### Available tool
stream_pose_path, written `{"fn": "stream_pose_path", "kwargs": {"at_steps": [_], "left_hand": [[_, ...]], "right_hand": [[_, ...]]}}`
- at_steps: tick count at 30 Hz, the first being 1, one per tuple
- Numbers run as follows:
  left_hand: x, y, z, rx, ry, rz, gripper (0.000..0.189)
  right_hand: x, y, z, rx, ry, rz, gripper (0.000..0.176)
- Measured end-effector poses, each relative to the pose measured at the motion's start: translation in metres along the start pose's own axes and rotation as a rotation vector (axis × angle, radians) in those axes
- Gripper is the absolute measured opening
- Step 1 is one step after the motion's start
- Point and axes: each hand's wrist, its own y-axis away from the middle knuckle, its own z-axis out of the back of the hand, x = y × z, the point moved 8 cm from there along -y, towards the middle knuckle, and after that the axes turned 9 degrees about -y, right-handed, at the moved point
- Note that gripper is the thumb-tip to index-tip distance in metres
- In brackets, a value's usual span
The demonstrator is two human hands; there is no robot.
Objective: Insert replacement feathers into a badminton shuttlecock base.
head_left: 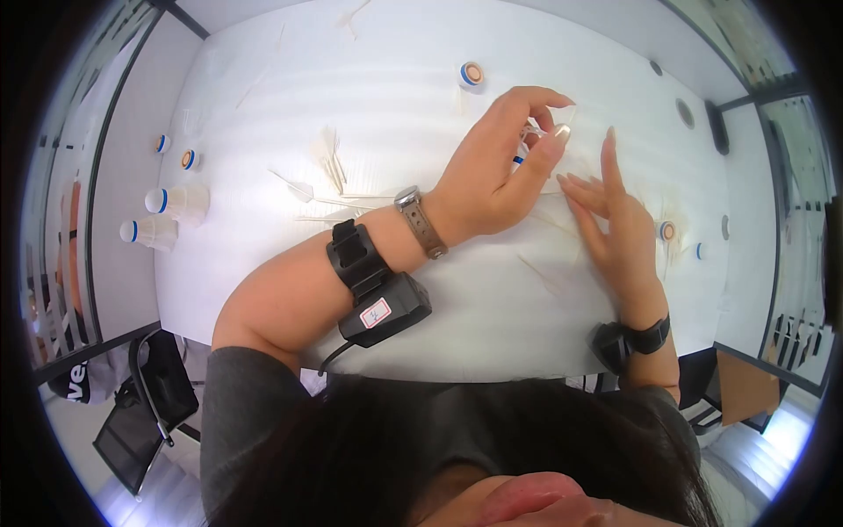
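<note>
My left hand [505, 162] is raised over the middle of the table, fingers curled around a small pale piece with a blue band [519, 161], apparently a shuttlecock base. The fingers hide most of it. A thin pale sliver shows by the index fingertip. Close by on the right, my right hand [619, 228] has its thumb and a fingertip pressed together, while another finger points straight up. Whatever lies in that pinch is too small to make out. Loose feathers [329, 162] lie beyond my left forearm, some with bare quills.
Finished-looking shuttlecocks [180, 202] lie at the left edge, near loose cork bases [190, 159]. Another cork base [471, 74] stands at the back. A further base [666, 231] sits among feathers right of my right hand. White panels with black frames border the table [395, 79].
</note>
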Motion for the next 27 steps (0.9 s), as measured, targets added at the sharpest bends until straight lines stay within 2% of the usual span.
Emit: {"fn": "stream_pose_path", "kwargs": {"at_steps": [2, 5, 8, 12, 13, 19, 22, 26, 27], "left_hand": [[0.003, -0.001, 0.004, -0.05, 0.048, 0.034, 0.032], [0.002, -0.002, 0.002, -0.074, -0.143, 0.036, 0.037], [-0.002, -0.003, 0.013, -0.188, -0.323, -0.05, 0.044], [0.005, -0.003, 0.015, -0.254, -0.4, -0.07, 0.052], [0.011, -0.002, 0.014, -0.227, -0.308, 0.009, 0.055], [0.016, -0.004, 0.011, -0.176, -0.116, 0.05, 0.054], [0.016, -0.004, 0.008, -0.146, 0.0, 0.063, 0.052], [0.014, -0.005, 0.004, -0.107, 0.096, 0.064, 0.048], [0.014, -0.004, 0.004, -0.091, 0.13, 0.12, 0.048]], "right_hand": [[-0.001, 0.0, 0.0, -0.021, 0.001, 0.0, 0.078], [0.0, 0.002, 0.005, -0.018, 0.021, -0.014, 0.078], [0.001, 0.002, 0.003, -0.008, 0.042, -0.021, 0.079], [0.009, 0.004, 0.009, -0.014, 0.001, 0.1, 0.085], [0.015, 0.004, 0.01, -0.015, -0.003, 0.152, 0.087], [0.019, 0.01, 0.0, 0.151, -0.237, 0.262, 0.1], [0.022, 0.007, -0.007, 0.282, -0.239, 0.17, 0.102], [0.018, 0.006, -0.013, 0.315, -0.29, 0.119, 0.102], [0.017, 0.006, -0.015, 0.322, -0.31, 0.105, 0.102]]}}
